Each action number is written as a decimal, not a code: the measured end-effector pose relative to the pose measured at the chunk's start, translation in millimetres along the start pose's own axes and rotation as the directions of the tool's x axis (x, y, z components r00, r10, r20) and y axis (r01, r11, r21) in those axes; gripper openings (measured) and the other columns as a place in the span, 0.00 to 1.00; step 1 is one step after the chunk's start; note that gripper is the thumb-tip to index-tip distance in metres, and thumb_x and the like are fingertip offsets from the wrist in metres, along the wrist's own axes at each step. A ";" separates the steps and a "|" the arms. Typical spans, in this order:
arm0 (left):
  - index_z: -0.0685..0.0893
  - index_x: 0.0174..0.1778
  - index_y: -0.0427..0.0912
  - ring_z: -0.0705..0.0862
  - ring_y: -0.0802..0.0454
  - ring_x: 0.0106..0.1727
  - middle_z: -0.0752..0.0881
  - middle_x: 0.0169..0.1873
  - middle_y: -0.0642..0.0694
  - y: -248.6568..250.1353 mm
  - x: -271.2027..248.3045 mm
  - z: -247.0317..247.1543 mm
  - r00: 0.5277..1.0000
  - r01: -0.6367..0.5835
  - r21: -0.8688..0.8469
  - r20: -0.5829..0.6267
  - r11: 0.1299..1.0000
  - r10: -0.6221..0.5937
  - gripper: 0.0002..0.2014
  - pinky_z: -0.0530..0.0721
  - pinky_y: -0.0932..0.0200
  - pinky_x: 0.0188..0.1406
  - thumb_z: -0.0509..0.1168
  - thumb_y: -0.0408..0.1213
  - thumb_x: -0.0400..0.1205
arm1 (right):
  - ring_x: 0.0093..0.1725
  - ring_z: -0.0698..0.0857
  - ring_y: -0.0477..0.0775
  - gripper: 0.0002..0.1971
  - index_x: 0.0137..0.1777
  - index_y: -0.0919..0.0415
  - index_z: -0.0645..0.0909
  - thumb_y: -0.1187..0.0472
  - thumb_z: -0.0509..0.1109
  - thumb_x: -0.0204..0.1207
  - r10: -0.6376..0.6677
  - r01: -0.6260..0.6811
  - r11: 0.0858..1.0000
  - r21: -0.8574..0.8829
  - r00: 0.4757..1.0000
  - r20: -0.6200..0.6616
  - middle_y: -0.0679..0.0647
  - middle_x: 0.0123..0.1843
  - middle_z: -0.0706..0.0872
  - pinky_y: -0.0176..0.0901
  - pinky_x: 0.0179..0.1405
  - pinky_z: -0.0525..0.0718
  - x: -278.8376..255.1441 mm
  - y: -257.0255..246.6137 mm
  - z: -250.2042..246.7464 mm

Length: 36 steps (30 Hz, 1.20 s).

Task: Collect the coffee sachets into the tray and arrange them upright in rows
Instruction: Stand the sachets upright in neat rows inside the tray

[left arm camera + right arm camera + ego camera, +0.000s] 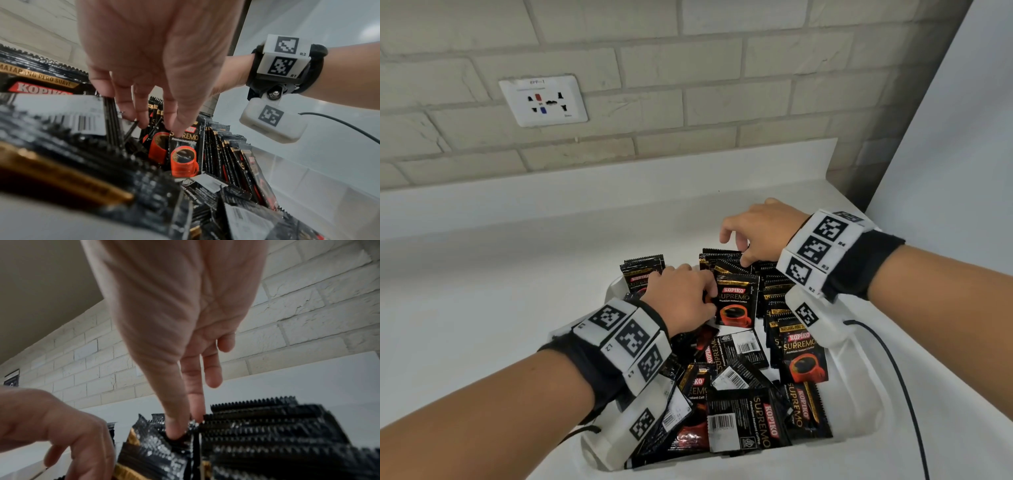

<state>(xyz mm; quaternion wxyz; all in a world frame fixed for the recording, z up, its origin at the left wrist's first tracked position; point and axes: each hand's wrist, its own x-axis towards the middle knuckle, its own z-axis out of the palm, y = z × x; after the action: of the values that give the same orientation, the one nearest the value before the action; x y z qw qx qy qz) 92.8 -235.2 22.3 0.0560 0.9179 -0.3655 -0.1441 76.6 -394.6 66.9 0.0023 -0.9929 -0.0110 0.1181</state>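
A white tray (pixel 858 404) on the counter holds many black Kopiko coffee sachets. Several lie flat and jumbled in its near half (pixel 739 418). Others stand upright in rows along the right side (pixel 777 298) and at the back left (pixel 642 274). My left hand (pixel 707 296) pinches an upright sachet (pixel 736 303) in the middle, thumb on its printed front (pixel 185 151) and fingers behind it. My right hand (pixel 743 258) reaches down at the back and pinches the serrated top edge of a standing sachet (pixel 156 439) between thumb and forefinger; its other fingers hang loose.
A brick wall with a white socket plate (pixel 543 101) rises behind the white counter (pixel 517 291). A white side panel (pixel 962 154) closes the right. A black cable (pixel 900 383) runs from the right wrist across the counter beside the tray.
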 end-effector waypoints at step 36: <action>0.70 0.60 0.42 0.80 0.47 0.60 0.85 0.56 0.48 -4.6 10.1 3.7 0.992 0.080 -0.195 -0.077 0.977 -0.097 0.14 0.67 0.51 0.61 0.64 0.40 0.82 | 0.46 0.73 0.45 0.16 0.60 0.51 0.78 0.58 0.72 0.73 -0.077 0.079 0.996 0.031 0.996 -0.053 0.43 0.46 0.78 0.40 0.42 0.69 -4.9 -27.2 8.2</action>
<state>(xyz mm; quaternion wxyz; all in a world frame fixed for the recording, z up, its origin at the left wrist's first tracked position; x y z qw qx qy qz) 101.7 -238.7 15.5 0.1535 0.9290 -0.3058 -0.1411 69.3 -367.5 60.2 0.0238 -0.9943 -0.0478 0.0922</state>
